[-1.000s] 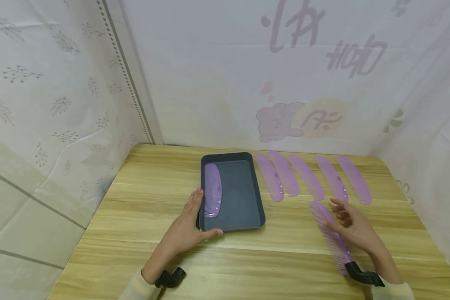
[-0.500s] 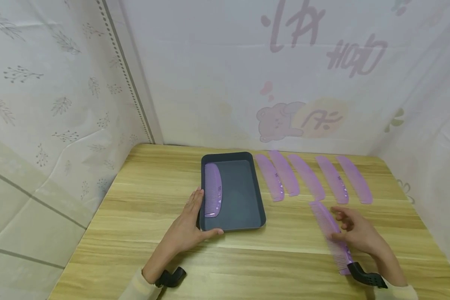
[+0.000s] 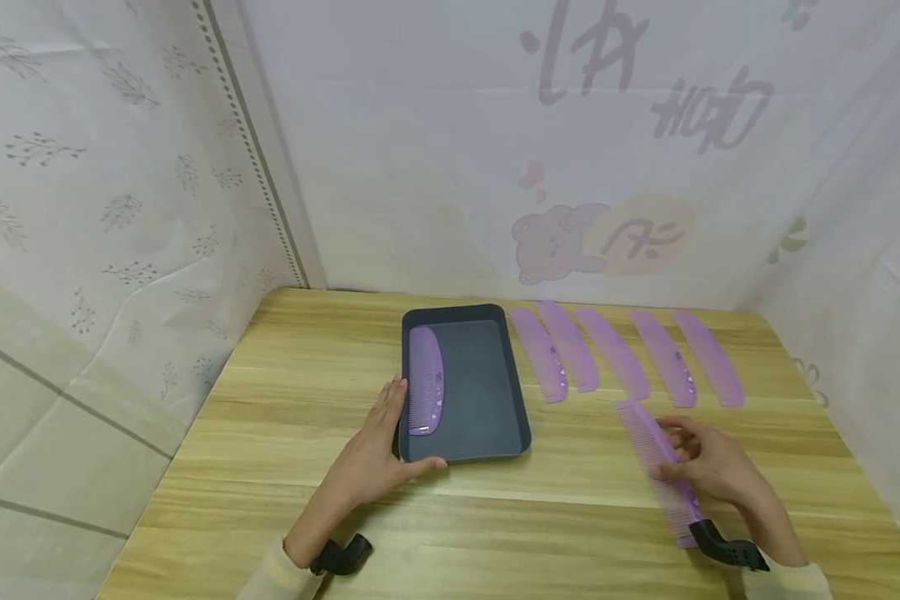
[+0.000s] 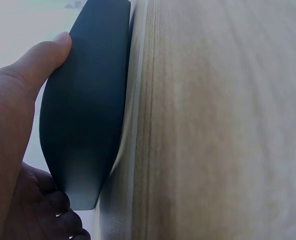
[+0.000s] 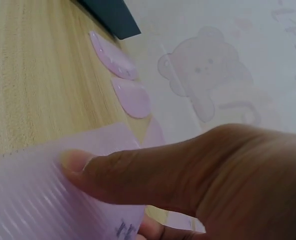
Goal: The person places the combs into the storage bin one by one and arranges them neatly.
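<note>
My right hand [image 3: 712,462] pinches a purple comb [image 3: 648,437] by its spine at the right front. In the right wrist view the thumb lies across the teeth of this comb [image 5: 43,185], and fingers partly show behind it. My left hand [image 3: 371,458] rests against the near left corner of a dark grey tray [image 3: 525,417]. Its fingers lie along the tray's left side, and the thumb reaches along the front rim. Inside the tray, another purple comb [image 3: 427,379] lies against the left wall, teeth facing left.
Several purple combs [image 3: 611,354] lie slanted in a row to the right of the tray, toward the back of the wooden table [image 3: 495,533]. A pale printed cloth [image 3: 420,167] hangs behind the table and at both sides.
My right hand shifted slightly down and right, then closed on the near comb, whose far end has moved a little up and left. The left hand and tray stay put.
</note>
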`<action>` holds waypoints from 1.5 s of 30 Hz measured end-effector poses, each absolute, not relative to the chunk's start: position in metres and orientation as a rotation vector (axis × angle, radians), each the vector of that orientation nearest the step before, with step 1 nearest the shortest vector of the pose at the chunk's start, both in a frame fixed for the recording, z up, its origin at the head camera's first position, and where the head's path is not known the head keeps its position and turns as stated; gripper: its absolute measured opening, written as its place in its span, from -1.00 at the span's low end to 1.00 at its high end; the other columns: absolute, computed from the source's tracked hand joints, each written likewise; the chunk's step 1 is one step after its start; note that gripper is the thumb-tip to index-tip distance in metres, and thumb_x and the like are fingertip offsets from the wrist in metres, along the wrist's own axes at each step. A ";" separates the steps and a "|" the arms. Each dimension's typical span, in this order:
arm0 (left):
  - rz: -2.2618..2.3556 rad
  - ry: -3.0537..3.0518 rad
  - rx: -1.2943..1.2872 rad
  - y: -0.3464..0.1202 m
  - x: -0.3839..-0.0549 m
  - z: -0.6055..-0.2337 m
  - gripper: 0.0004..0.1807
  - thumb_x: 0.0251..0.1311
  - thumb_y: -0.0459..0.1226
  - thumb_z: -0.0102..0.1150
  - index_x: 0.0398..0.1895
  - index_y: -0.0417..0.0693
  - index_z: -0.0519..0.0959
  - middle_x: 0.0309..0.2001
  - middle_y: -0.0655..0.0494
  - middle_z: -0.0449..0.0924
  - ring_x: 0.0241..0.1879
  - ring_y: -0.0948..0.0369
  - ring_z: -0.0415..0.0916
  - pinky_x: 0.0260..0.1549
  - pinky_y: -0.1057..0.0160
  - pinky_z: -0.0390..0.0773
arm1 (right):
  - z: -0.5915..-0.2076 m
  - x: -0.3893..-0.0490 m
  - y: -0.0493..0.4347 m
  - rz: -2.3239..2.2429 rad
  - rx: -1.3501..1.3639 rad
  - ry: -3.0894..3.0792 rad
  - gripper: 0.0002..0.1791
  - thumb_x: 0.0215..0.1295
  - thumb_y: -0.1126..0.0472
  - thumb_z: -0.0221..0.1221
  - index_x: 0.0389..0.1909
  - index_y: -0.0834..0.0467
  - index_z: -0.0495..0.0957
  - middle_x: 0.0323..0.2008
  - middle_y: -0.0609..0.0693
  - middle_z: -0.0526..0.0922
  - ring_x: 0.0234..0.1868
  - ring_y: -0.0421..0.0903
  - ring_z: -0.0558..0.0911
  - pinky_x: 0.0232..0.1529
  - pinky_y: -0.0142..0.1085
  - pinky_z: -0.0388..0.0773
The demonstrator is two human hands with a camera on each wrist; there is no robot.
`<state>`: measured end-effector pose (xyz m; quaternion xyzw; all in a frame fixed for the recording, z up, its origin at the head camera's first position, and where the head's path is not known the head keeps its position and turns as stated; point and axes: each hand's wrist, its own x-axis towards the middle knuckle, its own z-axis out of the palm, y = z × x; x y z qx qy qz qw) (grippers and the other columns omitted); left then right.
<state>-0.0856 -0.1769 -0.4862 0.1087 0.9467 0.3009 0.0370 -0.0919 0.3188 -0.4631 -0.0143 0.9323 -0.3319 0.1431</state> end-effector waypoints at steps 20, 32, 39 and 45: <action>0.926 2.888 0.313 -0.176 -0.084 -0.487 0.50 -0.15 0.54 0.30 0.69 0.04 -0.24 0.70 0.12 -0.30 0.69 0.06 -0.28 0.55 -0.18 0.11 | -0.466 -0.095 0.328 -1.378 -0.101 2.364 -0.30 0.43 0.26 0.21 0.50 0.33 0.21 0.10 0.30 0.56 -0.08 -0.16 0.66 -0.19 -0.20 0.73; 0.922 2.900 0.319 -0.176 -0.084 -0.486 0.51 -0.16 0.56 0.28 0.69 0.02 -0.22 0.70 0.08 -0.27 0.68 0.05 -0.27 0.56 -0.15 0.10 | -0.465 -0.096 0.315 -1.532 -0.109 2.361 -0.24 0.44 0.20 0.25 0.54 0.27 0.16 0.05 -0.04 0.59 -0.11 -0.22 0.69 -0.18 -0.16 0.76; 0.919 2.895 0.315 -0.176 -0.085 -0.486 0.50 -0.16 0.56 0.27 0.69 0.03 -0.24 0.71 0.10 -0.29 0.69 0.06 -0.28 0.55 -0.15 0.10 | -0.469 -0.100 0.305 -1.636 -0.229 2.341 -0.26 0.45 0.30 0.20 0.53 0.37 0.12 0.02 -0.16 0.63 -0.11 -0.19 0.72 -0.21 -0.13 0.78; 0.918 2.892 0.313 -0.176 -0.085 -0.485 0.50 -0.15 0.56 0.27 0.69 0.03 -0.24 0.70 0.13 -0.31 0.69 0.07 -0.29 0.55 -0.16 0.12 | -0.471 -0.104 0.297 -1.692 -0.273 2.318 -0.31 0.47 0.32 0.18 0.52 0.35 0.15 0.00 -0.16 0.66 -0.14 -0.14 0.75 -0.24 -0.09 0.78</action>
